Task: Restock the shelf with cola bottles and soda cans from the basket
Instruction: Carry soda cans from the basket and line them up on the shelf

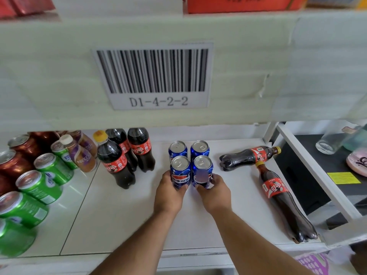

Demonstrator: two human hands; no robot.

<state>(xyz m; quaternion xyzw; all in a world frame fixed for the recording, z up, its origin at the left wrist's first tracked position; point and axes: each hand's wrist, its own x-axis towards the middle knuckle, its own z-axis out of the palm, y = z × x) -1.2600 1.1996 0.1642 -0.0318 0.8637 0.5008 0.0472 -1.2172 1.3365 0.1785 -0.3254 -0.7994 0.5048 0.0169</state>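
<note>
A blue can [180, 172] is gripped by the left hand [168, 192], another can [202, 171] by the right hand [215, 192]; the rear cans [188, 148] risk being knocked over if pushed back hard.

Bright, even light over the white shelf [228, 205], soft and diffuse, with no hard-edged shadows. Faint shadows sit close under the standing cola bottles [127, 155] and the 2 forearms. Glare flashes off the silver tops of the 4 blue cans [189, 155], and pale streaks shine on the green cans [39, 185] at left. Wide-angle bending curves the edges. The barcode label [155, 76] up close looks soft, and the corners are smeared and blurred.
</note>
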